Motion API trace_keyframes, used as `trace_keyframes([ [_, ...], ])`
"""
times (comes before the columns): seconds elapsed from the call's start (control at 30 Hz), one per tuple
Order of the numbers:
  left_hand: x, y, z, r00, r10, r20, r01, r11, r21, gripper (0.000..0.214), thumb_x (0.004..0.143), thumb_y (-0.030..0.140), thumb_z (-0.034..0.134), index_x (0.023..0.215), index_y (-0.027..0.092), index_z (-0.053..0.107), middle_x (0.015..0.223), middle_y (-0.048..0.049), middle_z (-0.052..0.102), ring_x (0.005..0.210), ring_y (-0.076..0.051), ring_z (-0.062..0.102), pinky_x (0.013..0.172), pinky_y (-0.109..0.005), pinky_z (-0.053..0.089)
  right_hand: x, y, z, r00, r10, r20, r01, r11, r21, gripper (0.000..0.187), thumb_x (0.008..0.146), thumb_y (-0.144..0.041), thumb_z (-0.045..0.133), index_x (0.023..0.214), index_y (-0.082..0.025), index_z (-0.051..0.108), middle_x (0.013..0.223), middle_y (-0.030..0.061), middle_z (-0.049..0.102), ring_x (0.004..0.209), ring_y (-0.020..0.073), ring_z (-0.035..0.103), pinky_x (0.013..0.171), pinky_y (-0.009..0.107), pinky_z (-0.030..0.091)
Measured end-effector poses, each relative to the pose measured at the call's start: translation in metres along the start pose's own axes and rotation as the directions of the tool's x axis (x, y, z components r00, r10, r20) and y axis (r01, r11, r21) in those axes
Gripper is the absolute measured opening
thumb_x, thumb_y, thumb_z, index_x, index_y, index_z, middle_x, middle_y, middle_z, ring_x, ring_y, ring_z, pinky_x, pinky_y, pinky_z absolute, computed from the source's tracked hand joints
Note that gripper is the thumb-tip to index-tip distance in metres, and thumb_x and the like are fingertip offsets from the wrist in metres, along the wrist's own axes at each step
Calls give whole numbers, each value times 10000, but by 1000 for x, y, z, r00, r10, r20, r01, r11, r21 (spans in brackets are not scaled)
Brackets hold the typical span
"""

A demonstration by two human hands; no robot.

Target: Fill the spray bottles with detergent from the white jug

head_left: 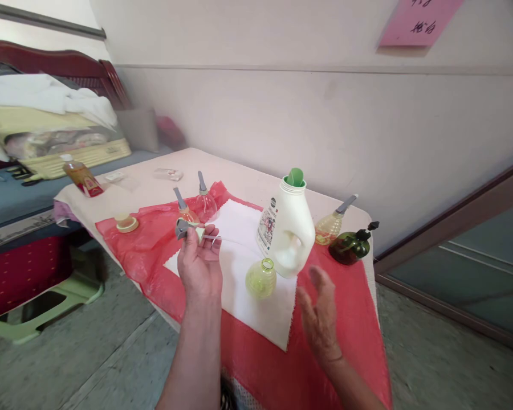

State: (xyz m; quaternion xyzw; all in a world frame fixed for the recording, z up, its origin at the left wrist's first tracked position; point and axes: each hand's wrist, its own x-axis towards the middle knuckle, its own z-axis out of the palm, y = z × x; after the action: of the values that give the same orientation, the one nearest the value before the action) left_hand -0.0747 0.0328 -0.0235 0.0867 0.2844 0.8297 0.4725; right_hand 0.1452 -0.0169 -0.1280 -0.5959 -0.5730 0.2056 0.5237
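My left hand [200, 259] holds a grey pump dispenser head [182, 229], its thin clear tube pointing right over the white cloth [235, 285]. To the right, my right hand [320, 313] hovers with its fingers apart and nothing in them, slightly blurred. Between the hands, an open green glass bottle [260, 279] stands upright on the cloth. Just behind it is a large white jug [287, 228] with a handle and a printed label. A green cap or scoop [296, 177] sits tilted in the jug's mouth.
Two pump bottles, one clear [206, 205] and one orange [187, 214], stand behind my left hand. A yellowish pump bottle [328, 228] and a dark green one [349, 247] are at the right. Red plastic sheeting [256, 353] covers the table; a round beige lid [127, 224] lies left.
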Motion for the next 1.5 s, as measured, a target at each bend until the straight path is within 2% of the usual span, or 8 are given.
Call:
trace_keyframes([
  [0.13,-9,-5,5,990,-2,142,-5,999,47,254,784,388,693,910,175,637,893,-46,657,836,-142,638,742,-260,458,-23,6,18,952,31,304,-37,999,13,824,767,-472,674,1415,-202,243,1443,166,350,1329,326,366,1091,547,317],
  [0.27,-15,-10,9,976,38,214,-73,985,159,231,783,380,694,879,174,653,864,-58,666,806,-153,640,708,-258,454,-16,2,43,937,96,337,-108,994,17,947,678,-401,754,1428,-219,205,1477,147,327,1367,323,319,1117,536,289],
  [0.43,-20,-16,11,959,47,279,-128,951,280,215,786,361,693,893,177,668,854,-61,678,805,-169,647,728,-279,460,-5,-9,53,921,94,378,-127,990,63,818,686,-296,710,1377,-223,279,1335,100,492,1235,284,482,1044,484,405],
  [0.63,-21,-23,9,943,-101,317,-11,943,332,217,790,349,694,908,168,677,914,-74,673,870,-197,656,784,-317,468,-11,-12,18,942,-11,335,1,1000,29,788,690,-301,677,1373,-209,295,1339,120,442,1263,316,429,1072,521,352],
  [0.8,-26,-33,9,914,-237,329,140,946,291,218,797,365,687,897,172,675,1012,-79,655,957,-214,643,876,-358,456,-11,-10,-18,968,-106,229,125,990,-71,757,699,-360,696,1338,-262,302,1231,102,503,1121,329,534,934,514,479],
  [1.03,-42,-57,12,888,-328,323,219,918,331,208,762,354,727,868,178,694,992,-50,645,981,-217,637,849,-336,469,0,-17,-37,930,-295,220,321,943,-92,691,735,-278,661,1337,-254,323,1271,103,475,1177,299,491,983,485,452],
  [1.37,-63,-78,14,864,-375,335,223,883,413,228,792,365,698,912,171,690,956,-73,675,944,-199,638,856,-335,469,-2,-17,-44,945,-276,176,302,943,-142,754,708,-233,692,1365,-260,324,1304,125,454,1217,304,454,999,495,439],
  [1.5,-65,-78,15,868,-360,343,197,883,427,234,789,375,696,902,171,691,938,-76,685,921,-194,640,834,-325,472,1,-22,-48,965,-191,177,194,981,5,732,664,-224,716,1327,-268,410,1290,101,491,1207,300,470,1019,485,413],
])
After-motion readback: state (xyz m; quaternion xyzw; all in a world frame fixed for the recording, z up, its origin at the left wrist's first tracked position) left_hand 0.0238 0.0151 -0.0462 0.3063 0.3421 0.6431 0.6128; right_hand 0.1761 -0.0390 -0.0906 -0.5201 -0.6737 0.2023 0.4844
